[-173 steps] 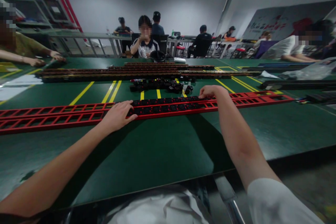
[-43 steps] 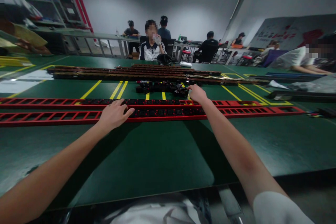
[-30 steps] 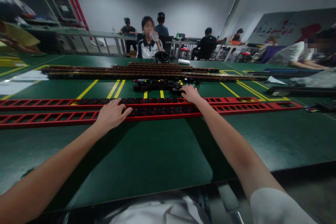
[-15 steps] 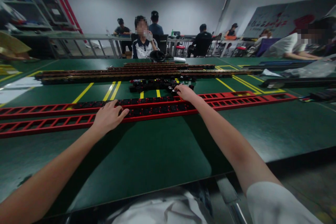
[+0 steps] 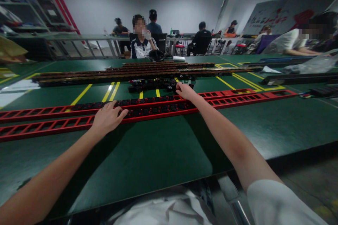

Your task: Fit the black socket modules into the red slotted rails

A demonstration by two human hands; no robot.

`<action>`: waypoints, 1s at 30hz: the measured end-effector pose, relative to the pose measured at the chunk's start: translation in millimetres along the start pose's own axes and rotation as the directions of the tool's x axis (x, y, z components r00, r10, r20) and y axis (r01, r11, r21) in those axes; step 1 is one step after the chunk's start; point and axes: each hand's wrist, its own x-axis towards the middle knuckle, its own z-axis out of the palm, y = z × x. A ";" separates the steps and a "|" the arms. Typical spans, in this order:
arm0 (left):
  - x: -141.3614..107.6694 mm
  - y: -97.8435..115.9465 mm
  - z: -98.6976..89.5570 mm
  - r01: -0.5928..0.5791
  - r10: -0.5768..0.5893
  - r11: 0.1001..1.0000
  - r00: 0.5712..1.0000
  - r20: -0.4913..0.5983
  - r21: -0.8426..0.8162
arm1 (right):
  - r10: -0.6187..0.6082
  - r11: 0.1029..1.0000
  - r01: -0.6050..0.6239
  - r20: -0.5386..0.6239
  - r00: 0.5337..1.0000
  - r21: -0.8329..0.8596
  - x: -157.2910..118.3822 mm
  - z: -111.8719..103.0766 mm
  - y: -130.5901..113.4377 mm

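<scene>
Two long red slotted frames (image 5: 50, 125) lie side by side across the green table, with square black socket modules (image 5: 146, 111) seated in their middle slots. My left hand (image 5: 108, 115) rests on the frames at the left end of the modules, fingers spread and thumb apart. Beyond the frames, my right hand (image 5: 185, 90) reaches over the nearer one to a loose pile of small black parts (image 5: 150, 86). Its fingers are bent together at the right side of that pile; what they pinch, if anything, is too small to make out.
Long brown-black strips (image 5: 105, 74) are stacked behind the pile. Dark rails (image 5: 298, 78) and a clear plastic bag (image 5: 311, 64) lie at the right. A person (image 5: 144, 44) sits across the table, and another person (image 5: 298, 44) leans over it at the right. Yellow tape lines mark the tabletop.
The view has shifted slightly. My right fingers have drawn closer together at the black parts. My left hand stays in place on the frames.
</scene>
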 end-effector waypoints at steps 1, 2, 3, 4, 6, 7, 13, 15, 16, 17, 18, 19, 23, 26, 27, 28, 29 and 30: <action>0.0 -0.1 0.0 -0.001 0.000 1.000 1.000 0.002 0.003 | -0.023 0.999 0.024 -0.033 0.999 0.036 -0.5 -0.1 -0.3; 0.0 -0.2 0.1 -0.001 0.001 1.000 1.000 0.003 0.005 | -0.052 0.996 0.057 -0.066 0.996 0.072 -0.5 -0.4 -0.3; -0.1 -0.3 0.3 -0.001 0.001 1.000 1.000 0.004 0.005 | -0.081 0.991 0.090 -0.091 0.993 0.100 -0.2 -1.1 -0.2; -0.2 -0.5 0.5 0.000 0.000 1.000 1.000 0.004 0.003 | -0.103 0.986 0.115 -0.102 0.989 0.118 0.7 -2.4 -0.1; -0.5 -0.8 1.0 0.002 -0.002 1.000 1.000 -0.002 -0.005 | -0.113 0.985 0.125 -0.099 0.989 0.122 3.6 -7.0 -1.3; -0.7 -0.9 1.3 0.002 -0.002 1.000 1.000 -0.006 -0.010 | -0.109 0.986 0.119 -0.098 0.989 0.114 5.1 -10.1 -3.4; -1.0 -0.2 1.3 -0.004 0.003 1.000 1.000 -0.018 -0.029 | -0.155 0.988 0.153 -0.055 0.986 -0.037 3.3 -21.6 -40.0; -0.8 0.0 0.7 -0.003 0.003 1.000 1.000 -0.009 -0.026 | -0.178 0.975 0.178 0.015 0.984 -0.133 -1.7 -16.6 -51.9; -0.7 0.1 0.4 -0.004 0.004 1.000 1.000 -0.004 -0.024 | -0.182 0.967 0.188 0.048 0.982 -0.174 -4.0 -12.8 -55.4; -0.7 0.3 0.1 -0.005 0.005 1.000 1.000 0.001 -0.024 | -0.182 0.960 0.193 0.072 0.981 -0.204 -5.7 -8.7 -57.0; -0.7 0.6 -0.2 -0.005 0.005 1.000 1.000 0.003 -0.025 | -0.180 0.955 0.195 0.086 0.980 -0.223 -6.7 -4.8 -56.9; -0.9 1.1 -0.6 -0.003 0.003 1.000 1.000 0.004 -0.027 | -0.175 0.954 0.192 0.092 0.980 -0.231 -6.9 -1.3 -55.6; -1.9 3.5 -2.0 0.006 -0.006 0.999 1.000 0.005 -0.036 | -0.164 0.958 0.183 0.102 0.981 -0.221 -4.3 5.4 -48.5; -2.4 4.4 -2.2 0.014 -0.014 0.999 1.000 0.001 -0.037 | -0.138 0.957 0.165 0.125 0.982 -0.238 -4.6 5.2 -51.9; -2.4 4.5 -2.1 0.016 -0.016 0.999 1.000 -0.002 -0.036 | -0.124 0.956 0.152 0.124 0.984 -0.252 -5.6 5.2 -54.3; -2.4 4.5 -2.0 0.017 -0.017 0.999 1.000 -0.004 -0.034 | -0.108 0.955 0.136 0.117 0.987 -0.264 -6.7 5.5 -56.6; -2.4 4.4 -1.9 0.018 -0.018 0.999 1.000 -0.005 -0.033 | -0.092 0.956 0.118 0.106 0.990 -0.270 -7.6 6.4 -58.3; -2.4 4.3 -1.9 0.018 -0.018 0.999 1.000 -0.003 -0.033 | -0.078 0.959 0.100 0.092 0.993 -0.266 -8.0 7.6 -59.0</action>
